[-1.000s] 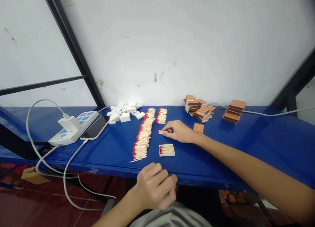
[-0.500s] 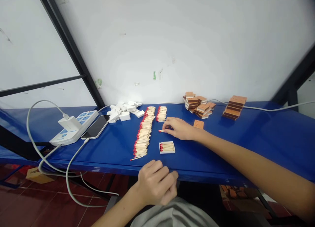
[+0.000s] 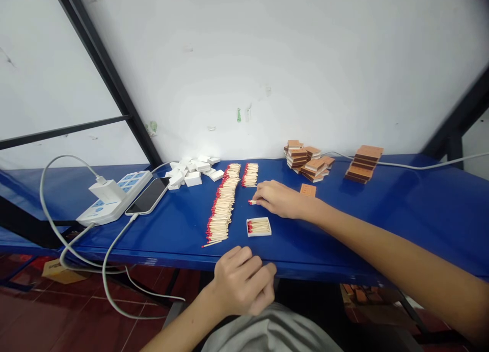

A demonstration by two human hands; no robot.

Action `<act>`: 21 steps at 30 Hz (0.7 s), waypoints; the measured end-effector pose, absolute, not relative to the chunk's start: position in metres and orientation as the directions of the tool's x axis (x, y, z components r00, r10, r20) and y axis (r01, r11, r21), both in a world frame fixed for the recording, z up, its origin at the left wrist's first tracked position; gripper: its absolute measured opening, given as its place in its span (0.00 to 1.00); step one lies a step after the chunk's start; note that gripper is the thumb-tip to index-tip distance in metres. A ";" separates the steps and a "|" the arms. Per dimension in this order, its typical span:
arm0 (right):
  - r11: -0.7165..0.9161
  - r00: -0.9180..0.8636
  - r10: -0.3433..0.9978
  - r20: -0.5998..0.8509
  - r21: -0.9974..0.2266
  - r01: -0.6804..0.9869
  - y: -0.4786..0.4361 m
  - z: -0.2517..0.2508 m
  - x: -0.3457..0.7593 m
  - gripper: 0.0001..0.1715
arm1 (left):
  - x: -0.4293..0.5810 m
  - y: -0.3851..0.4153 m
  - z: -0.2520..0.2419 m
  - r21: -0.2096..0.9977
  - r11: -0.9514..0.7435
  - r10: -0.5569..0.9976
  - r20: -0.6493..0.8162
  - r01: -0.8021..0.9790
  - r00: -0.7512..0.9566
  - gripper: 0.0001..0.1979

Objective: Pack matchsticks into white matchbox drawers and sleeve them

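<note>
Between the fingertips of my right hand (image 3: 275, 198) are a few red-tipped matches (image 3: 252, 202), held low over the blue table. Just below that hand lies a white matchbox tray (image 3: 259, 234) with several matches inside, heads to the left. My left hand (image 3: 244, 280) is curled in front of the table's near edge, and no object shows in it. A long row of matches (image 3: 221, 204) runs down the table left of the tray. Behind my right hand is a shorter row of matches (image 3: 250, 174).
White tray pieces (image 3: 193, 172) lie heaped at the back. Brown matchboxes (image 3: 305, 160) are piled behind my right forearm, with a leaning stack (image 3: 363, 163) farther right and one flat brown sleeve (image 3: 307, 190) nearby. A phone (image 3: 148, 195), power strip (image 3: 114, 199) and cables occupy the left.
My right hand, pinching the matches, has shifted very slightly to the right. My left hand has stayed curled in place, and the camera view has moved a little.
</note>
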State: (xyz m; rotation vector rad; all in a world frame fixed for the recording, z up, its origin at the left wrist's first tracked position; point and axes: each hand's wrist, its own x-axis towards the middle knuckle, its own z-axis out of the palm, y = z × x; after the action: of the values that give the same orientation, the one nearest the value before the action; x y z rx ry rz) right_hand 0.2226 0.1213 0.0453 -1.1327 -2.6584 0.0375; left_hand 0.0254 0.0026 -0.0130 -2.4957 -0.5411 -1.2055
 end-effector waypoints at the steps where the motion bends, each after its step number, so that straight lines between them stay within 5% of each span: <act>1: 0.696 -0.667 0.713 0.216 -0.102 0.711 0.120 0.046 0.222 0.12 | 0.025 0.003 -0.013 -0.120 -0.877 0.197 0.793 0.465 0.576 0.08; 9: 0.670 -0.710 0.686 0.161 0.243 0.702 0.109 0.055 0.214 0.10 | 0.025 0.003 -0.013 -0.129 -0.874 0.188 0.799 0.468 0.571 0.08; 21: 0.647 -0.704 0.705 0.083 0.333 0.686 0.101 0.058 0.217 0.10 | 0.026 0.003 -0.012 -0.130 -0.873 0.191 0.796 0.470 0.575 0.08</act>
State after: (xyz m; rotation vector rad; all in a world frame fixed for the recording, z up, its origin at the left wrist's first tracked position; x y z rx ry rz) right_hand 0.2173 0.1012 0.0576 -1.2261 -2.8995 -0.5496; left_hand 0.0259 0.0029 -0.0115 -2.4819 -0.5402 -1.1963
